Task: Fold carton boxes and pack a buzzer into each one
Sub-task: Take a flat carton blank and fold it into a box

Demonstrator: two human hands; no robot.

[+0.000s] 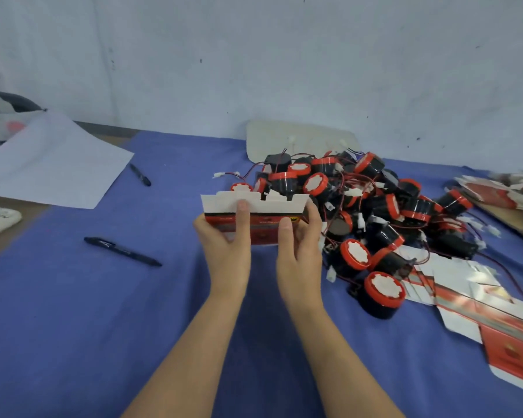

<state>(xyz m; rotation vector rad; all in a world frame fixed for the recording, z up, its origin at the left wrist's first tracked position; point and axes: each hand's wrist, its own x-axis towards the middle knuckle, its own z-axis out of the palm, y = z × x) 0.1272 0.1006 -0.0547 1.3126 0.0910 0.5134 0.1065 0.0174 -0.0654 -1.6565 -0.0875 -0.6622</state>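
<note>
Holding carton (pixel 264 227) upright, left hand (pixel 224 245) and right hand (pixel 299 245) pinching it, buzzers (pixel 375 203) behind

A pale bluish-white painted wall (pixel 284 55), flecked with small dark specks and scuffs, fills the upper half behind a deep blue fabric cloth (pixel 73 327). The cloth covers most of a brown wooden counter (pixel 31 220), whose bare top shows just left of the cloth. Beyond the cloth's far left corner, a dark grey strip (pixel 103 128) runs along the wall's foot. Soft, even light casts only faint shadows on the cloth.
</note>
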